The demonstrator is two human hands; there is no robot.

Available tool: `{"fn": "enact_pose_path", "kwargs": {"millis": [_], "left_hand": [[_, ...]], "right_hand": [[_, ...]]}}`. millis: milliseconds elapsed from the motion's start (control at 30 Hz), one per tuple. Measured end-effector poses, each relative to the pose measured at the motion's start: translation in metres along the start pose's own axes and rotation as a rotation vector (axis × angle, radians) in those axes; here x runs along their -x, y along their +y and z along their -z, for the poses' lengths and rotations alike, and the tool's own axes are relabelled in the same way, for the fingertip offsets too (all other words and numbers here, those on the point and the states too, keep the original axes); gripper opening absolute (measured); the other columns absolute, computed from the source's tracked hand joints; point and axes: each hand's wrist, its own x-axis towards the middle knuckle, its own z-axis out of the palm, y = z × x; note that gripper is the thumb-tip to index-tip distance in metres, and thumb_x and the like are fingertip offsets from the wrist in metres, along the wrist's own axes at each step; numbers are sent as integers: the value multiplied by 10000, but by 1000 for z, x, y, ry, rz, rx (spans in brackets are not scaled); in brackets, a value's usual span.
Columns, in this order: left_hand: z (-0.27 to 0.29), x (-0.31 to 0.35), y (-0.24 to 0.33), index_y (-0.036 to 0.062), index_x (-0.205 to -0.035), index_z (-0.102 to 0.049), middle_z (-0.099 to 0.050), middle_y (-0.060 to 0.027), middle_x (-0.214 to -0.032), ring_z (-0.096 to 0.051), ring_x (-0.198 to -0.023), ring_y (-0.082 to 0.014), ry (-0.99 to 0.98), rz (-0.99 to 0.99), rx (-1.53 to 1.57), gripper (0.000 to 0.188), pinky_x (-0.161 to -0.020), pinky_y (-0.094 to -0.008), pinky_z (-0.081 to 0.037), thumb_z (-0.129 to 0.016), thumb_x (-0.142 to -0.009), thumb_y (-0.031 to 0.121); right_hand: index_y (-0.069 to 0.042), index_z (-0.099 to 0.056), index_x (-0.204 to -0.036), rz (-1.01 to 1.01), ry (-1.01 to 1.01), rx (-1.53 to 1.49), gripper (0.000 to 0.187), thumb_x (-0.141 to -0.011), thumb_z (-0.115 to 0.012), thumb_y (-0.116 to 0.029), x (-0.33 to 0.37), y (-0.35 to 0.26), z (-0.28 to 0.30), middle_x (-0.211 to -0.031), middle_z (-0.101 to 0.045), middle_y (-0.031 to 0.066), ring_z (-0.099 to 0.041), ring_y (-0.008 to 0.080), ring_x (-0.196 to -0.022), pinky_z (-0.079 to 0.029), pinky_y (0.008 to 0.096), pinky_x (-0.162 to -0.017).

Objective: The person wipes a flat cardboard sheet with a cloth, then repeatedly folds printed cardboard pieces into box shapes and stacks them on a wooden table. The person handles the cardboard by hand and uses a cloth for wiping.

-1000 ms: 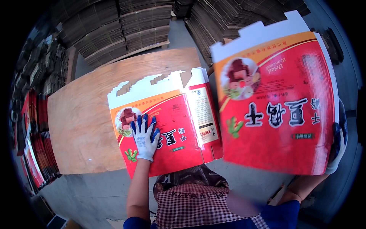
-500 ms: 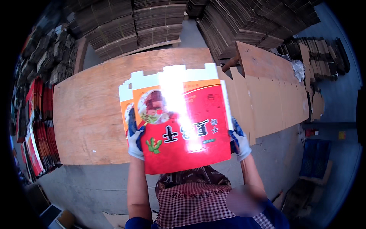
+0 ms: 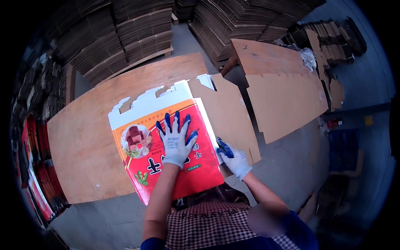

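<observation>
A red and orange printed cardboard box blank [image 3: 183, 183] with white notched flaps lies on the table, its near edge reaching toward my apron. Several layers show along its far flaps, so more than one blank seems stacked here. My left hand [image 3: 176, 143], in a white glove with blue fingertips, rests flat on the printed face, fingers spread. At the stack's right edge is my right hand [image 3: 235, 160], gloved the same way, with its fingers together and bent on that edge. Part of its grip is hidden. Plain brown cardboard [image 3: 233, 112] lies beside and partly under the stack.
The wooden table [image 3: 83, 146] extends left. Another wooden board [image 3: 271, 58] with brown cardboard [image 3: 287, 100] stands at the right, beyond a gap. Tall bundles of flat cardboard [image 3: 141, 37] stand behind. Red printed blanks [image 3: 46, 175] are piled at the left.
The printed blanks have gone from being held up between both hands to lying on the table, turned slightly. My left hand has moved from their left edge onto the printed face.
</observation>
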Motion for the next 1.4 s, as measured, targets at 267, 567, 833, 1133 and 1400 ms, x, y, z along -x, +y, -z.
{"fn": "enact_pose_path", "kwargs": {"millis": [267,567,833,1133,1400], "left_hand": [[-23,-6,6,277,-1532,-451,-212,-101,-1673,-65,-1547,-420,-23,-1,-81,716,-1209,-664,18,-589,-903,591],[-28,-4,3,249,-1441,-576,-235,-91,-1667,-78,-1541,-440,-21,31,-44,663,-1200,-678,-16,-603,-881,604],[-22,-8,5,254,-1420,-597,-237,-80,-1668,-84,-1543,-429,-55,41,-74,647,-1203,-673,-3,-585,-886,619],[-23,-9,4,267,-1433,-585,-231,-78,-1670,-79,-1546,-421,-45,34,-77,641,-1202,-675,-3,-576,-898,620],[-25,-8,3,267,-1454,-564,-212,-74,-1677,-84,-1547,-420,-41,38,-83,663,-1194,-685,-31,-611,-881,599]], "right_hand": [[-2,-675,-1266,-264,278,-530,311,-1009,-604,-163,-89,80,95,-1172,-730,81,-689,174,-1039,-527,292,-931],[-43,-658,-1238,298,256,-109,321,-931,-673,-137,-147,-37,46,-1182,-682,127,-684,278,-1009,-534,350,-900],[-197,-619,-1365,661,110,491,423,-951,-613,-289,-222,-44,0,-1522,-483,48,-355,301,-1452,-242,470,-1207],[-153,-553,-1398,504,150,735,456,-959,-555,-277,-210,-57,-27,-1541,-430,90,-300,357,-1470,-193,588,-1193],[-70,-551,-1378,504,452,744,457,-942,-561,-207,-202,-64,-57,-1434,-509,132,-405,348,-1400,-240,602,-1166]]}}
